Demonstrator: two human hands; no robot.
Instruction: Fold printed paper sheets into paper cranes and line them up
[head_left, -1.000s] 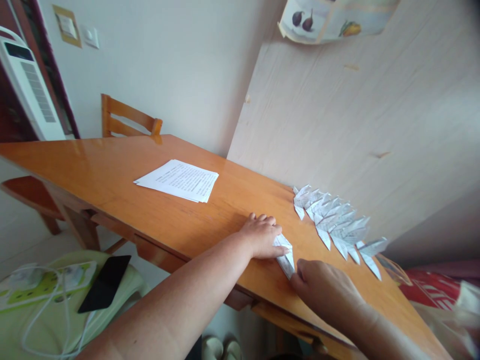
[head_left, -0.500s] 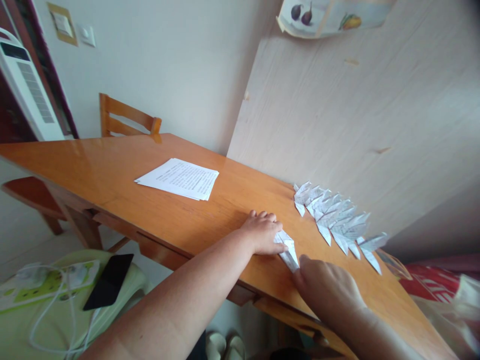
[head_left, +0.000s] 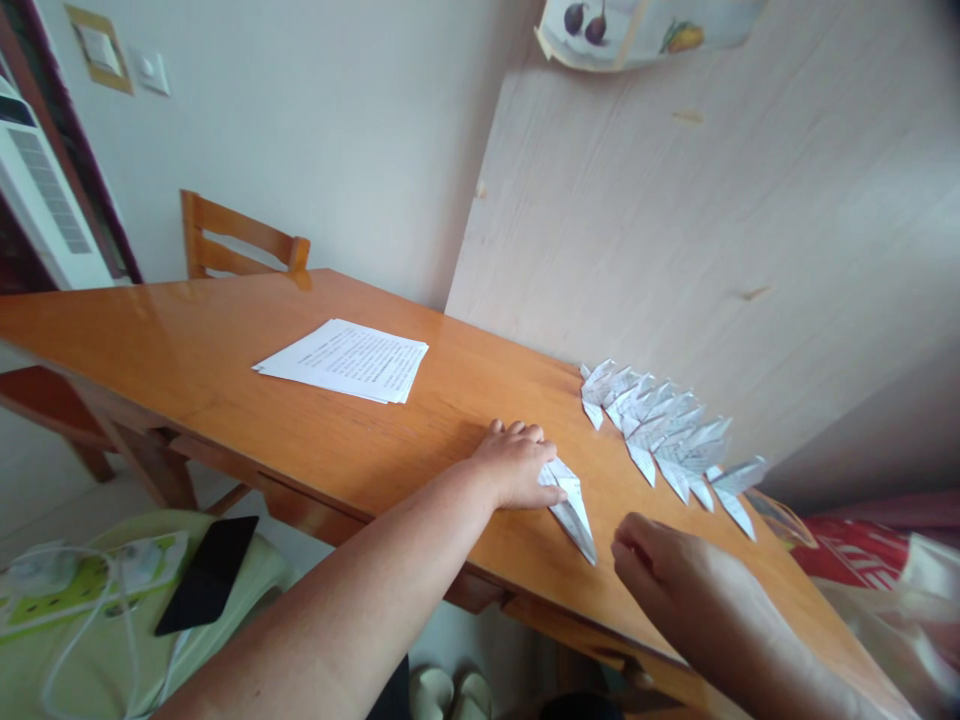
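A folded piece of printed paper [head_left: 574, 505] with a long pointed tip lies on the wooden table. My left hand [head_left: 519, 465] grips its far left end, with the thumb across the paper and the other fingers bent over at the edge. The part beneath the palm is hidden. My right hand [head_left: 660, 560] is closed in a loose fist just right of the tip, apart from it, and nothing shows in its fingers. Further right, several folded paper pieces [head_left: 652, 415] with pointed wings stand in a row along the wall board.
A stack of printed sheets [head_left: 349, 362] lies left on the wooden table [head_left: 187, 350]. A chair [head_left: 244, 240] stands behind. At lower left, a phone [head_left: 208, 575] and a power strip [head_left: 97, 590] rest on a pale green stool. A red bag [head_left: 855, 550] is at right.
My right hand has let go of the paper's tip and drawn back to the right. The left hand keeps its hold on the paper. The view has shifted slightly.
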